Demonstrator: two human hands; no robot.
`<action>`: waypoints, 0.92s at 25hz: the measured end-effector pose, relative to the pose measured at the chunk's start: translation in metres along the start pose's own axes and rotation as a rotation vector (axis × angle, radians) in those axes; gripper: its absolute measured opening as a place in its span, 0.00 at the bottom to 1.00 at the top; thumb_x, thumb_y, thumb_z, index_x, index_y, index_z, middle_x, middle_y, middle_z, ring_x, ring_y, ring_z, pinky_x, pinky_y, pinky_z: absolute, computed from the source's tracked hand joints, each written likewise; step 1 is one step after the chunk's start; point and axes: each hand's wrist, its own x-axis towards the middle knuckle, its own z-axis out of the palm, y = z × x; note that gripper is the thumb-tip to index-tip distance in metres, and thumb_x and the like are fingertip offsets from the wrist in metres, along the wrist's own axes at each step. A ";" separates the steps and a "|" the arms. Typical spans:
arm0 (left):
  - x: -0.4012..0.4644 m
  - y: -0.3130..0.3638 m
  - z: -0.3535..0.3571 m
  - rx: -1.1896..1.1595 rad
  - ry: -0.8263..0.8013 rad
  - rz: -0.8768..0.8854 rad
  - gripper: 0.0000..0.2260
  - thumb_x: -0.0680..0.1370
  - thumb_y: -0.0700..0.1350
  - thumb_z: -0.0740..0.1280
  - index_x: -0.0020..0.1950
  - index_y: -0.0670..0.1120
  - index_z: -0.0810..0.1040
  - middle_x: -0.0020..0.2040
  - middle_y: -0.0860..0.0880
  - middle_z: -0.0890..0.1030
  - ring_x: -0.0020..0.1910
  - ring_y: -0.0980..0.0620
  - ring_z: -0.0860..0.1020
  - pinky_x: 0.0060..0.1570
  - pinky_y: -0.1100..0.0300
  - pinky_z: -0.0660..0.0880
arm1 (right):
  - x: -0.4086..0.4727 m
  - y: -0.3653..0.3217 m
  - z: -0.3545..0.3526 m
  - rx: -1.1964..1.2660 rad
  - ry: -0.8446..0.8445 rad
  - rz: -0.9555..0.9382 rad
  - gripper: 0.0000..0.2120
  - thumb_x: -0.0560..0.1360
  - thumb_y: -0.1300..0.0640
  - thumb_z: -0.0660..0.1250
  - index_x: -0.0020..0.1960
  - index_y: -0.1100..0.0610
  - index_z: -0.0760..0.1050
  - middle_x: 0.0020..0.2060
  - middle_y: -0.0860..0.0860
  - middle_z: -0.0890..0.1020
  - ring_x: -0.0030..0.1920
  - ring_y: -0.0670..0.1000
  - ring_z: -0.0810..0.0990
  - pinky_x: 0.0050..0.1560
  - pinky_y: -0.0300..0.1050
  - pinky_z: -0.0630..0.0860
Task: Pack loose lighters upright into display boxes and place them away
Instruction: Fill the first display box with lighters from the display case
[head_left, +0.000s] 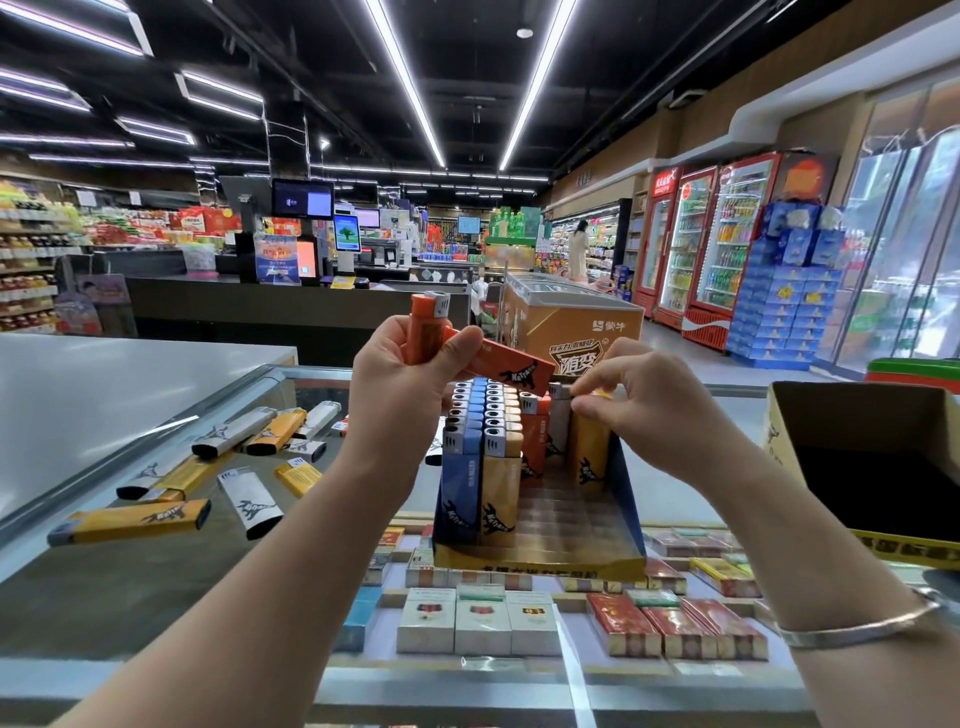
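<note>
A blue and yellow display box (628, 499) stands on the glass counter, its left rows filled with upright blue, yellow and orange lighters (483, 447). My left hand (405, 379) holds two orange lighters (498, 364) above the box, one upright, one pointing right. My right hand (628, 389) pinches the top of a yellow lighter (589, 457) standing upright in the box's right side. Several loose yellow and white lighters (249, 467) lie on the counter to the left.
An open empty yellow carton (872, 467) sits at the right on the glass counter (156, 597), which shows cigarette packs beneath. A white counter top (104, 395) lies at far left. Beyond are a checkout desk, a freezer chest and drink fridges.
</note>
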 end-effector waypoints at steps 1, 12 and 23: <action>0.000 0.001 0.000 -0.002 -0.016 0.026 0.13 0.66 0.52 0.70 0.43 0.46 0.74 0.33 0.53 0.82 0.33 0.60 0.79 0.29 0.71 0.72 | -0.001 -0.004 -0.001 0.105 0.065 -0.007 0.04 0.72 0.58 0.70 0.46 0.54 0.81 0.39 0.46 0.78 0.38 0.42 0.75 0.40 0.33 0.71; -0.006 0.000 0.009 0.082 -0.198 0.306 0.02 0.74 0.47 0.64 0.43 0.51 0.76 0.37 0.52 0.82 0.38 0.56 0.81 0.36 0.70 0.74 | -0.005 -0.026 0.013 0.374 0.022 -0.138 0.26 0.71 0.66 0.69 0.65 0.49 0.70 0.40 0.46 0.77 0.34 0.44 0.75 0.36 0.35 0.76; 0.001 -0.007 0.006 0.189 -0.214 -0.090 0.06 0.79 0.44 0.61 0.43 0.47 0.76 0.43 0.49 0.82 0.46 0.52 0.80 0.47 0.58 0.75 | -0.003 -0.018 0.014 0.453 0.005 -0.004 0.09 0.71 0.61 0.70 0.44 0.48 0.74 0.34 0.50 0.80 0.34 0.47 0.81 0.33 0.41 0.80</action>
